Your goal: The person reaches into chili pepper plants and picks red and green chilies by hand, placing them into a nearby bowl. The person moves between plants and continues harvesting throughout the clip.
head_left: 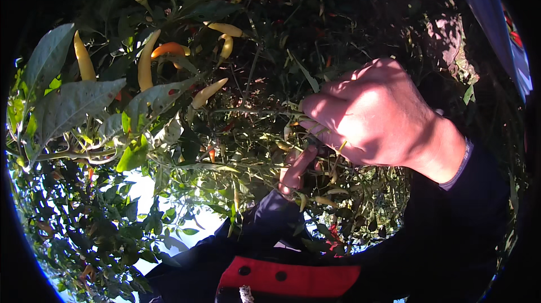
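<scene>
My right hand (372, 117) is at right of centre, back of the hand up, with its fingers curled around thin green chili pepper stems (341, 147) that stick out between them. Just below its fingertips is my left hand (296, 172), partly hidden by foliage, with a finger pointing up among the stems; whether it grips anything cannot be seen. Small pale chili peppers (326, 201) hang below the hands. Left of them, a pale yellow chili pepper (209, 93), an orange one (170, 49) and several upright yellow ones (145, 64) grow on the plant.
Broad pepper leaves (78, 106) and a branch (76, 156) spread across the left side. Dense, leafy plants surround both arms. A pale blue-white sheet-like thing (492, 19) runs along the upper right edge, with red peppers (515, 38) beside it.
</scene>
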Motion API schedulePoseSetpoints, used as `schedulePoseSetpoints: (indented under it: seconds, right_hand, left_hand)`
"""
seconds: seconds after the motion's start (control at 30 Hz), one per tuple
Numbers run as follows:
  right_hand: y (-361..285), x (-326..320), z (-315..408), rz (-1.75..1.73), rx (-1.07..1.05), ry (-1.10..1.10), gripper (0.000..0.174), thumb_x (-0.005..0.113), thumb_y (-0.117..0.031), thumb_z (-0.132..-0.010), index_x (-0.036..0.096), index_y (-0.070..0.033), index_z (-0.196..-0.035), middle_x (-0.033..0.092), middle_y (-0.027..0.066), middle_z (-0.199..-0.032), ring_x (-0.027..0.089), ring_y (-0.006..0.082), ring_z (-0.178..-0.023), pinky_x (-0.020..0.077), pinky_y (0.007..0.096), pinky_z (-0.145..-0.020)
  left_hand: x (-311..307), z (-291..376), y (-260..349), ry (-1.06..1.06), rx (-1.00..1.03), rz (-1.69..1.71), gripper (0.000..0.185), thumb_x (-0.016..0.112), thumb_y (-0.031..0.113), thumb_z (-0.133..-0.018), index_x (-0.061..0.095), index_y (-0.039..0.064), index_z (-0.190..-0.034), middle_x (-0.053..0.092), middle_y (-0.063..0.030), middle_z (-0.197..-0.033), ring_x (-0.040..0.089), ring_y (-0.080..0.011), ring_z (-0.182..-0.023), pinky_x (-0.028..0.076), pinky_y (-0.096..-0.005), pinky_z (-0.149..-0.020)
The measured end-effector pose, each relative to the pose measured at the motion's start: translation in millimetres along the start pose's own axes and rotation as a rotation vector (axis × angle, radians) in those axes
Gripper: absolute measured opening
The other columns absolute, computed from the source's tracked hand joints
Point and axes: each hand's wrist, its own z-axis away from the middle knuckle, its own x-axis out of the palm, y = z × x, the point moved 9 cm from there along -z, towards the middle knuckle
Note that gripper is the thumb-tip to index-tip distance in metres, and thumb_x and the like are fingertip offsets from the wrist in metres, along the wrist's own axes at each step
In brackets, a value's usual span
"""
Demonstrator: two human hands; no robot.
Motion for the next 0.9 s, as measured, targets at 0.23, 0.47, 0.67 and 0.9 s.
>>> schedulePoseSetpoints:
  seconds: [0.23, 0.47, 0.67, 0.9]
  right_hand:
    - [20, -85, 5, -0.292, 0.313, 0.228, 0.026, 0.066, -0.025, -0.098, 0.066, -0.001, -0.087, 0.061, 0.0022, -0.071, 0.057, 0.0124, -0.061, 0.0425, 0.0263, -0.056]
    - [75, -39, 43, -0.831, 0.805, 0.081, 0.034, 0.066, -0.039, -0.099, 0.064, -0.007, -0.087, 0.062, 0.0, -0.077, 0.046, 0.0031, -0.06, 0.0334, 0.0204, -0.051]
    - [70, -26, 31, -0.8, 0.899, -0.136, 0.035, 0.06, -0.037, -0.101, 0.068, -0.003, -0.097, 0.063, -0.0008, -0.069, 0.052, 0.004, -0.055, 0.0345, 0.0196, -0.048]
    - [42, -1, 18, -0.822, 0.948, -0.181, 0.021, 0.052, -0.006, -0.084, 0.067, -0.002, -0.098, 0.065, 0.0021, -0.073, 0.059, 0.0065, -0.062, 0.0426, 0.0228, -0.052]
  left_hand:
    - [0, 7, 3, -0.027, 0.069, -0.011, 0.037, 0.069, 0.041, -0.099, 0.071, 0.007, -0.114, 0.069, 0.0006, -0.094, 0.062, -0.0107, -0.079, 0.051, -0.0263, -0.073]
    - [15, 17, 13, -0.067, -0.037, 0.051, 0.034, 0.067, 0.034, -0.1, 0.07, 0.005, -0.117, 0.07, -0.0015, -0.091, 0.063, -0.0107, -0.081, 0.052, -0.027, -0.074]
    - [6, 31, -2, -0.079, -0.136, -0.072, 0.037, 0.06, 0.035, -0.102, 0.061, 0.001, -0.117, 0.073, -0.0206, -0.107, 0.073, -0.024, -0.081, 0.06, -0.0345, -0.067]
    - [-33, 71, -37, -0.04, 0.01, 0.149, 0.038, 0.057, 0.028, -0.101, 0.062, -0.004, -0.122, 0.073, -0.016, -0.106, 0.071, -0.0267, -0.096, 0.06, -0.0437, -0.083]
